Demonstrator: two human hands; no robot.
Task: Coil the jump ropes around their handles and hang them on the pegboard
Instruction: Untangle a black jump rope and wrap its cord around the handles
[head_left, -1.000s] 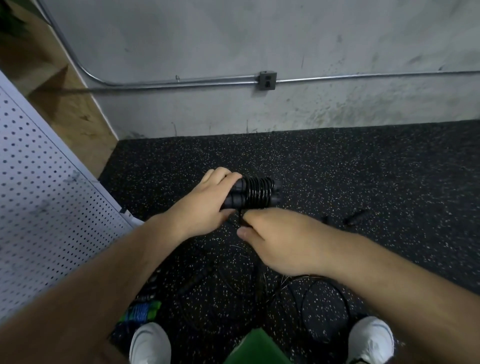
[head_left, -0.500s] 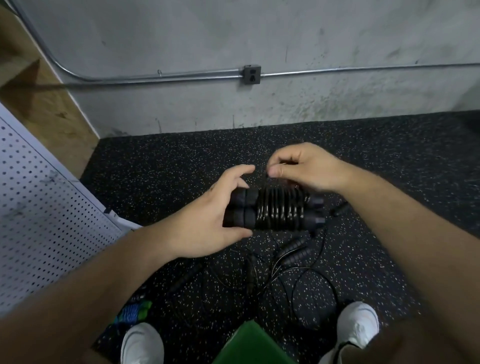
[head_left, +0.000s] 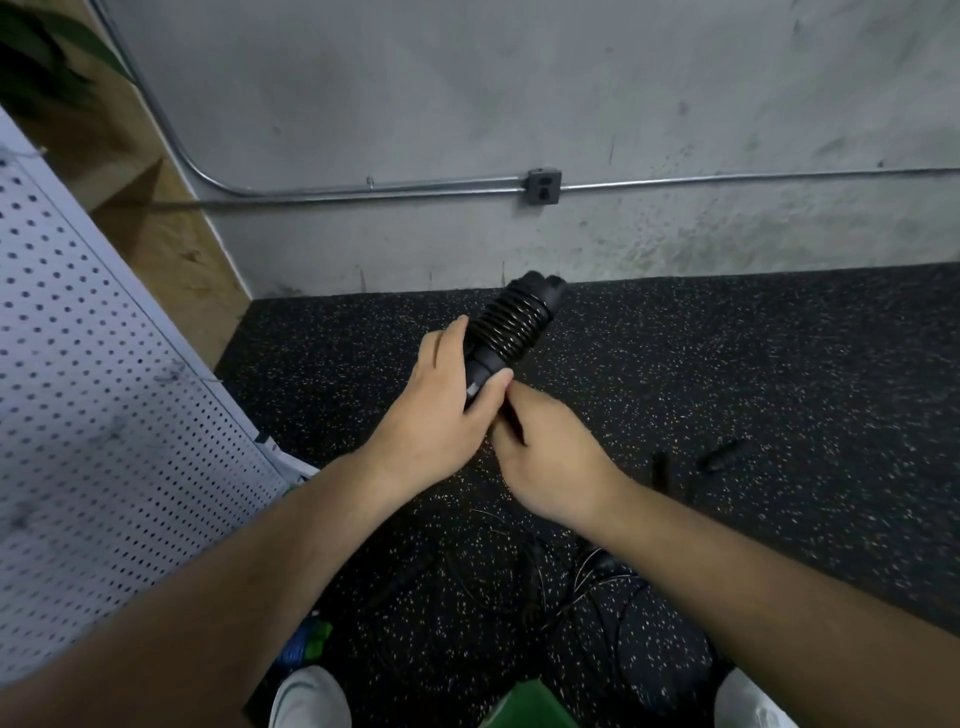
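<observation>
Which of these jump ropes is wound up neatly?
The black rope in the left hand, cord wrapped round its handles. The others lie loose on the floor.

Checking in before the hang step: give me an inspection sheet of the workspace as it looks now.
Surface: black speckled rubber floor, loose ropes lying on it.
Job's things: coiled jump rope, wound round both handles, held in the air; white pegboard at left, nothing seen hanging on its visible part.
Clutter: blue-green item at lower left; green object at the bottom edge.
Hands: left hand grips the handles; right hand has fingers curled at the bundle's near end, seemingly pinching the rope.
Cables: loose jump ropes tangled between the feet; loose handles further right.
Surroundings: concrete wall, metal conduit with outlet box, plant leaves at top left.
</observation>
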